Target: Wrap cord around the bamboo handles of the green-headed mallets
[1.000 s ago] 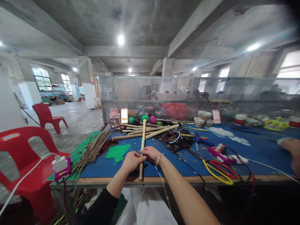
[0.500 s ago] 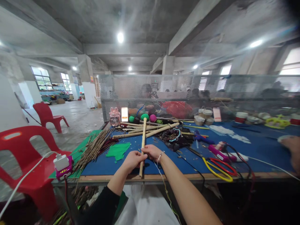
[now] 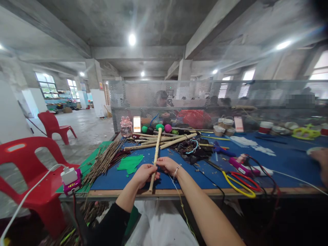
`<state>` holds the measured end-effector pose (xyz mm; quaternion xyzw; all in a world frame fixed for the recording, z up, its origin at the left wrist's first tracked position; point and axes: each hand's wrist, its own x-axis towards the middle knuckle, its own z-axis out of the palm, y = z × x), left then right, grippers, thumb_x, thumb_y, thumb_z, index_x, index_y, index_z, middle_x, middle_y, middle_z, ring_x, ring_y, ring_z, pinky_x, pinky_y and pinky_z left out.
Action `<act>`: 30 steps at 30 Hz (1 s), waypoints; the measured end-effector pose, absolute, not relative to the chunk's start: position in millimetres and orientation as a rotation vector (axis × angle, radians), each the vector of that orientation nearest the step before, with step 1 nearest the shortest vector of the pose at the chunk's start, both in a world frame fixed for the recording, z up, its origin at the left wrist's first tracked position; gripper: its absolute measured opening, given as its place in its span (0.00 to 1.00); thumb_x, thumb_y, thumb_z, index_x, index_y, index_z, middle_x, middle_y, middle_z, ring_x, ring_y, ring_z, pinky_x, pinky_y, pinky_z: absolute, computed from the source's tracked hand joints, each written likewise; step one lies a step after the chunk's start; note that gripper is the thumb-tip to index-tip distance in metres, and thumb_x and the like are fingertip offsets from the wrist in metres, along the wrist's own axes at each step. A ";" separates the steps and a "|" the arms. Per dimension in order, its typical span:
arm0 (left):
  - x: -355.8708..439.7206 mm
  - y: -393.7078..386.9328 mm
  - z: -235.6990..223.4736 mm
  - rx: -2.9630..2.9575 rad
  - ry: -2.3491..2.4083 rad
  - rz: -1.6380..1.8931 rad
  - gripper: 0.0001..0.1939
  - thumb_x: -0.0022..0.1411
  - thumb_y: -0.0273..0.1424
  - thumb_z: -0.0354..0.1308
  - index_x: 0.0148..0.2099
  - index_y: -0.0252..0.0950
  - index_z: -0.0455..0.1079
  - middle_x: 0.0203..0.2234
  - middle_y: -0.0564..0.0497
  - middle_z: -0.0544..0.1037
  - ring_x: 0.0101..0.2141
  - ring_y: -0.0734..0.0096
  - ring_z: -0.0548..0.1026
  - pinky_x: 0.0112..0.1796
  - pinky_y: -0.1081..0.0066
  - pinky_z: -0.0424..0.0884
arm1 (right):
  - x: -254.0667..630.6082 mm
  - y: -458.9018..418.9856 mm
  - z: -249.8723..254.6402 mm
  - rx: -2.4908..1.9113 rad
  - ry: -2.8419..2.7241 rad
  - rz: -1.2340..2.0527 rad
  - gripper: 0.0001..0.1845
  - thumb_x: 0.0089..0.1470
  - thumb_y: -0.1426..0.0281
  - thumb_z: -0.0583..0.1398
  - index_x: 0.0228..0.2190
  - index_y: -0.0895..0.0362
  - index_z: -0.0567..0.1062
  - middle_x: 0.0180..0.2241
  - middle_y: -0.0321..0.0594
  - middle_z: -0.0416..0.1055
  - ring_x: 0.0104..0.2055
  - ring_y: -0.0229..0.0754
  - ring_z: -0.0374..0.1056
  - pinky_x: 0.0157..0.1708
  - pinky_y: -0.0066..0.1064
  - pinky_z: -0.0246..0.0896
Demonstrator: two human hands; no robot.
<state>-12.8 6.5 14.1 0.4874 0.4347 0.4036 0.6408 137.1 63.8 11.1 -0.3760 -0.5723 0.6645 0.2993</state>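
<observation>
A pale, bamboo-like stick [image 3: 158, 143] slants up and away from me over the near edge of the table, with a band of wrapping around its middle. My left hand [image 3: 146, 174] is closed round its lower part, fingers curled about it. Just above and to the right, my right hand [image 3: 166, 165] pinches against the stick with fingertips together. A thin yellowish string [image 3: 182, 204] runs from under my right hand down over the table edge to my lap. Whether the right fingers also hold that string is hidden.
Thin twigs [image 3: 104, 164] and a green cloth scrap [image 3: 130, 164] lie left. More pale sticks [image 3: 178, 140] lie behind. Scissors with yellow and red handles [image 3: 238, 184] and a purple power strip [image 3: 242, 166] are right. A co-worker's hand [image 3: 321, 159] shows at the right edge.
The stick's lower end has swung left and it tilts more. My left hand has shifted slightly, its fingers now wrapped round the stick. The right hand stays nearly in place.
</observation>
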 end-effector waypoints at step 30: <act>2.5 0.7 13.9 0.925 0.918 0.984 0.13 0.51 0.37 0.57 0.32 0.30 0.67 0.24 0.47 0.74 0.21 0.79 0.70 0.23 0.78 0.66 | 144.1 63.3 13.9 -0.892 -1.438 1.911 0.16 0.39 0.64 0.63 0.27 0.62 0.68 0.15 0.28 0.58 0.11 0.23 0.38 0.11 0.21 0.24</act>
